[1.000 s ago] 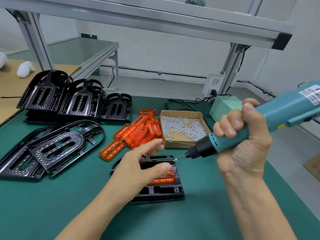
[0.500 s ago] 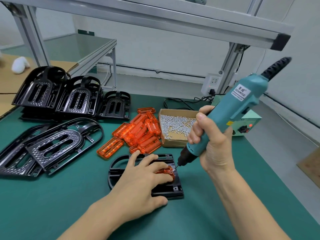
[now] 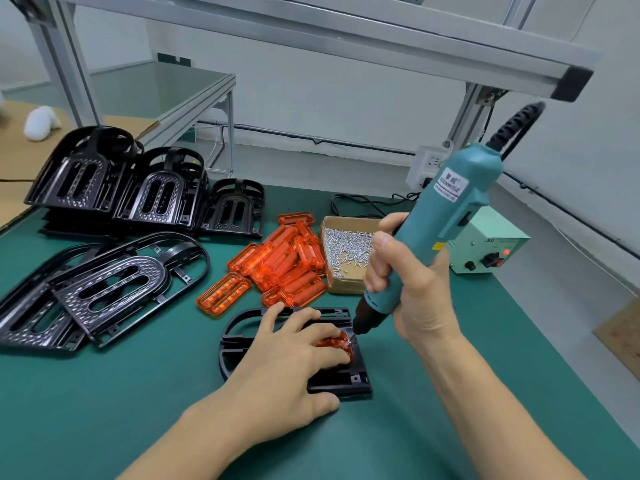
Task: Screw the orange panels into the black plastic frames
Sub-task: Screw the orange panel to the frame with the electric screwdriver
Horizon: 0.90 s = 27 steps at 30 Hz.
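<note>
A black plastic frame (image 3: 239, 344) lies flat on the green mat in front of me. An orange panel (image 3: 341, 342) sits in it, mostly hidden under my fingers. My left hand (image 3: 291, 362) lies spread over panel and frame, fingers straight, pressing them down. My right hand (image 3: 412, 289) grips a teal electric screwdriver (image 3: 446, 216), held nearly upright. Its bit tip touches the right end of the orange panel.
A pile of loose orange panels (image 3: 284, 265) lies behind the frame. A cardboard box of screws (image 3: 346, 251) stands right of it. Black frames are stacked at the back left (image 3: 152, 192) and lie flat at left (image 3: 104, 289). A pale green power unit (image 3: 491, 251) sits at right.
The right hand swung the screwdriver from a sideways tilt to nearly upright and lowered its bit onto the panel's right end. The left hand flattened onto panel and frame.
</note>
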Each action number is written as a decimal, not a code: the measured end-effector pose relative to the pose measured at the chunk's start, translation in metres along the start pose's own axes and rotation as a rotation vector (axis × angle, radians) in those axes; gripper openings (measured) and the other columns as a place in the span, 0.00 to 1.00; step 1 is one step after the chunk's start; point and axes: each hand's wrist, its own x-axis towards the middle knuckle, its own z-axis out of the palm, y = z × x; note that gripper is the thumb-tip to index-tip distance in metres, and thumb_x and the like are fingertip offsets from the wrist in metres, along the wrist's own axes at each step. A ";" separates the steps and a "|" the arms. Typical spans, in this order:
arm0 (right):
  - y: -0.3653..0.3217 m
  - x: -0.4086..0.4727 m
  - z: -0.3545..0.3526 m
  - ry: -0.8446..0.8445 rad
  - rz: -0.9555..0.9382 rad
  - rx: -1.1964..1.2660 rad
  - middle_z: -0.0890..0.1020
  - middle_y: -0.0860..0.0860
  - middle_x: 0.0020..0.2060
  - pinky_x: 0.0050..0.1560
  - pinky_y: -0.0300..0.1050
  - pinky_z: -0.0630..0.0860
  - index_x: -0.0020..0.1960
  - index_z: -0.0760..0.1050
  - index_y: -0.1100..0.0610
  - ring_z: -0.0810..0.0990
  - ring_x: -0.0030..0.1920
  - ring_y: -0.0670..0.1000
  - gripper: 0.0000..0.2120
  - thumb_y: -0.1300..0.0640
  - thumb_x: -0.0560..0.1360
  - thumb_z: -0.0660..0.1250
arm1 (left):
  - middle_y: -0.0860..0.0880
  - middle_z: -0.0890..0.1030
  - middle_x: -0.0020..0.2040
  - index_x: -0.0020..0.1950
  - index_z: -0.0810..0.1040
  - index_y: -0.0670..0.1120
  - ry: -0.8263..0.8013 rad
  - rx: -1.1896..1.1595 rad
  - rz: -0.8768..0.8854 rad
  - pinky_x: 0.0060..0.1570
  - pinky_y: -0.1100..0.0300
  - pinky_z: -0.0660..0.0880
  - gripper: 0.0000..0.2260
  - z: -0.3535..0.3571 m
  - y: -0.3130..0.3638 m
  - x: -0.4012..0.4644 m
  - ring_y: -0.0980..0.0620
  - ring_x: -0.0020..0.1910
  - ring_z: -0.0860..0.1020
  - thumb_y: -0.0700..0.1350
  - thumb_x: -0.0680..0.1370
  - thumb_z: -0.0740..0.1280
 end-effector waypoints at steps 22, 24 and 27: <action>0.008 0.014 0.017 -0.384 0.066 -0.152 0.72 0.48 0.21 0.29 0.41 0.68 0.47 0.75 0.49 0.67 0.21 0.50 0.07 0.59 0.72 0.68 | 0.64 0.59 0.73 0.69 0.68 0.64 -0.004 -0.038 0.011 0.70 0.54 0.38 0.24 0.002 -0.003 0.002 0.61 0.73 0.45 0.63 0.72 0.62; 0.006 0.011 0.013 -0.330 0.043 -0.136 0.73 0.48 0.21 0.30 0.41 0.69 0.47 0.74 0.48 0.68 0.21 0.49 0.08 0.57 0.71 0.69 | 0.64 0.59 0.73 0.69 0.68 0.64 -0.006 -0.055 0.007 0.70 0.54 0.38 0.24 0.002 -0.003 0.001 0.61 0.73 0.45 0.63 0.72 0.63; 0.003 0.009 0.007 -0.273 0.021 -0.112 0.73 0.47 0.21 0.30 0.42 0.71 0.43 0.74 0.44 0.69 0.22 0.48 0.08 0.57 0.70 0.69 | 0.64 0.59 0.73 0.69 0.67 0.65 -0.001 -0.052 0.005 0.71 0.53 0.41 0.24 0.003 -0.003 0.001 0.61 0.73 0.45 0.63 0.72 0.63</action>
